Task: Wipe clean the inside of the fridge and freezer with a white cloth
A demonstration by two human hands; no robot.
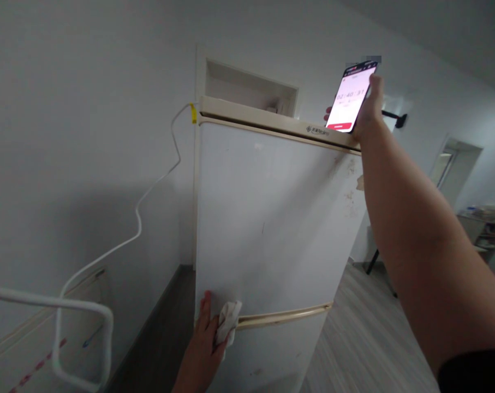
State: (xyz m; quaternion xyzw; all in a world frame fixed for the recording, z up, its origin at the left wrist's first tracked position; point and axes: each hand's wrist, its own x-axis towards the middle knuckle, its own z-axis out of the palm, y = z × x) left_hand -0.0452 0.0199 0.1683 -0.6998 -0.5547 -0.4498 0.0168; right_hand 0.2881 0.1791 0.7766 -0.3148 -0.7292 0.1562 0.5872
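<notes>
My right hand is raised at the upper right, closed around a smartphone. Its lit screen shows a timer on a pale background with a red bar at the bottom. A white two-door refrigerator with cream trim stands in front of me, with brownish stains at its upper right. Low at its left side, my left hand grips a crumpled white cloth beside the left end of the cream strip between the doors. Part of the cloth is hidden by the fingers, which lie close to the door.
A white cable runs from a yellow tag at the refrigerator's top left corner and loops at lower left. Behind is a wall recess. Grey wood-look floor lies right; a shelf unit holds items at far right.
</notes>
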